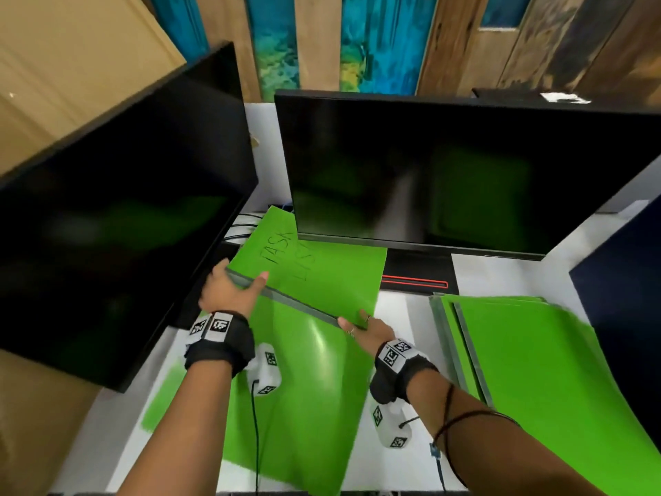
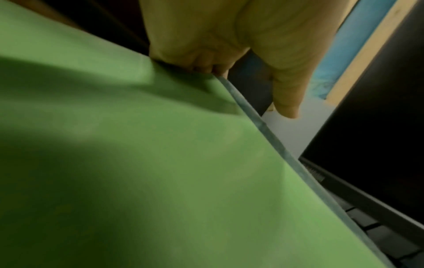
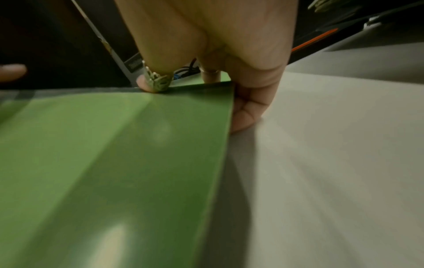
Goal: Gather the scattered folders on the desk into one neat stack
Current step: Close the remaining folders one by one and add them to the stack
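I hold a green folder point(image 1: 307, 388) up off the white desk point(image 1: 404, 309) by its grey spine point(image 1: 300, 302). My left hand point(image 1: 229, 291) grips the spine's left end, thumb on the far side. My right hand point(image 1: 361, 327) pinches the right end. The folder's face hangs toward me and bows outward. In the left wrist view the fingers of the left hand point(image 2: 206, 54) curl over the folder's point(image 2: 160, 163) top edge. The right wrist view has the right hand point(image 3: 229, 54) clamped on the folder's point(image 3: 126, 154) corner. Beyond the spine, a green cover marked TASK LIST point(image 1: 322, 266) reaches under the right monitor.
A pile of green folders point(image 1: 518, 352) with grey spines lies on the desk at the right. Two dark monitors stand close, one at the left point(image 1: 125, 209) and one at the back point(image 1: 447, 173). Cables point(image 1: 243, 223) run between them. A dark blue panel point(image 1: 626, 281) borders the right side.
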`<state>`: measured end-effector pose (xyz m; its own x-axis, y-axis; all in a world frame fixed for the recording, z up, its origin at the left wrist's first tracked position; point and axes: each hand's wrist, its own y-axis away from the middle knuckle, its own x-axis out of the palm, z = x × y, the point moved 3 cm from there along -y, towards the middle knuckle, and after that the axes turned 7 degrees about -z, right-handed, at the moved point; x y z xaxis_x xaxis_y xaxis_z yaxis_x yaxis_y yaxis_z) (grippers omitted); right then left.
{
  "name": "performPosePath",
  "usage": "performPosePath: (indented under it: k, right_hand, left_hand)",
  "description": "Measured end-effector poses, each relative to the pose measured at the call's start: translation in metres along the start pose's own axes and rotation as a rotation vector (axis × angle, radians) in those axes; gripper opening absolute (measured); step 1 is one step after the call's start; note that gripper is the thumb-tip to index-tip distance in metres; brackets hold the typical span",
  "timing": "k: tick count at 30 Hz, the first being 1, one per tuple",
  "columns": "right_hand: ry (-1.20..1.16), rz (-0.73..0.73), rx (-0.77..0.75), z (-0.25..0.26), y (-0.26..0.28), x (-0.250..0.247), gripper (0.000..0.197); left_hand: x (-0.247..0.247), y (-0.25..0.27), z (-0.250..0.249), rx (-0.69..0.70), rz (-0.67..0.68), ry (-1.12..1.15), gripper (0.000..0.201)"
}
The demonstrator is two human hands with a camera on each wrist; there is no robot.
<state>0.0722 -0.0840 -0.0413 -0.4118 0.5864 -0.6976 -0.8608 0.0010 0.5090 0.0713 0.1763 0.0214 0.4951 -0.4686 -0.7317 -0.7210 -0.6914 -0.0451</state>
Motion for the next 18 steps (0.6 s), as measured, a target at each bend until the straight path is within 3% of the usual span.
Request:
performPosePath:
  k: [2, 4, 6, 10, 14, 18]
  right_hand:
    - [0.087, 0.021, -0.033, 0.0, 0.012, 0.0, 0.087]
    - [0.198, 0.005, -0.063, -0.004, 0.017, 0.004, 0.107]
    - [0.199, -0.023, -0.074, -0.008, 0.019, 0.005, 0.115]
    - [-0.035, 0.012, -0.042, -0.004, 0.033, -0.007, 0.082]
    - [-0.234, 0.183, -0.086, 0.008, 0.056, -0.007, 0.088]
    - [-0.449, 0.234, -0.11, 0.021, 0.082, -0.021, 0.059]
  left_hand:
    - [-0.01, 0.003, -0.021, 0.069, -0.055, 0.047, 0.076]
    - [-0.015, 0.01, -0.039, 0.12, -0.098, 0.119, 0.069]
    - [-0.02, 0.02, -0.054, 0.159, -0.123, 0.179, 0.064]
    - [-0.024, 0.04, -0.08, 0.273, -0.125, 0.3, 0.051]
    - [-0.028, 0.056, -0.104, 0.43, -0.071, 0.438, 0.034]
    - [-0.042, 0.077, -0.132, 0.595, 0.024, 0.582, 0.026]
